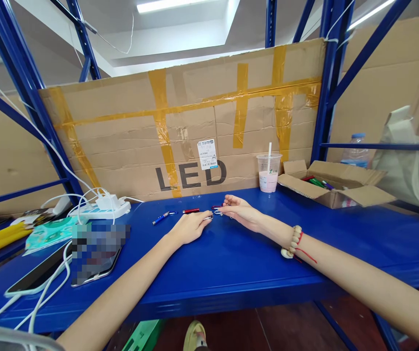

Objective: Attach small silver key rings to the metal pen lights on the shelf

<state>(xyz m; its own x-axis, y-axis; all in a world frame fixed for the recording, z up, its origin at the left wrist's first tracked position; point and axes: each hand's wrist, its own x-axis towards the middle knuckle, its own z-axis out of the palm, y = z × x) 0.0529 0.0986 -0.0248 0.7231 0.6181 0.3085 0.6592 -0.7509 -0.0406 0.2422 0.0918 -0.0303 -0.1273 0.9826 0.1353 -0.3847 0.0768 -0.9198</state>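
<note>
My left hand (pixel 190 228) rests low over the blue shelf top, its fingers closed together around a small silvery piece (pixel 208 218) mostly hidden by the fingertips. Just across from it, my right hand (pixel 244 213) has its thumb and forefinger drawn together, the other fingers raised and curled. Beside those fingertips lie a small dark red item (pixel 215 207) and a pale metal clip (pixel 218 212); whether the pinch holds either is too small to tell. Left of the hands are a red tube (pixel 190 211) and a slim blue pocket torch-like tube (pixel 160 218) with a blue clip on its end.
A pink drink cup (pixel 268 180) with a straw stands at the back, beside an open cardboard box (pixel 331 197) holding colored tubes. On the left are two phones (pixel 97 270), a power strip (pixel 116 210) and loose white cables. A taped cardboard wall (pixel 194 126) closes the back.
</note>
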